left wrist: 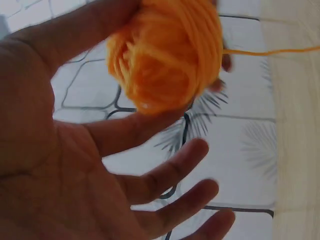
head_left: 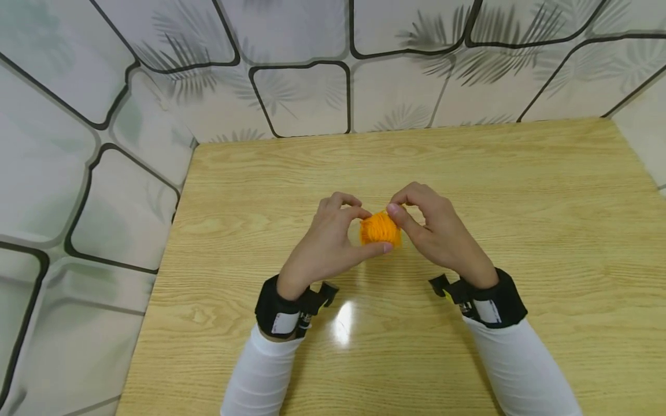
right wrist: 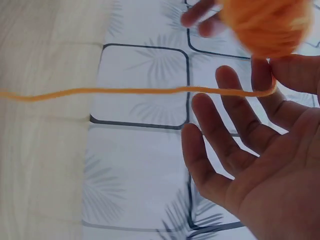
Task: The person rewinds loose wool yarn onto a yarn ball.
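A small ball of orange yarn (head_left: 381,229) is held up over the table in the head view. My left hand (head_left: 330,240) grips it between thumb and index finger, while the other fingers spread apart in the left wrist view. At the ball's right side, my right hand (head_left: 434,228) pinches a yarn strand (right wrist: 135,91) between thumb and index fingertip. That strand stretches across the right wrist view from the pinch toward the table side. Whether the right fingertips also touch the ball is unclear.
Below the hands lies a light wood-grain table (head_left: 234,208). Pale walls (head_left: 307,98) with dark outlines and leaf patterns stand along its far and left edges. Each wrist wears a black strap, the left strap (head_left: 270,303) and the right strap (head_left: 507,300).
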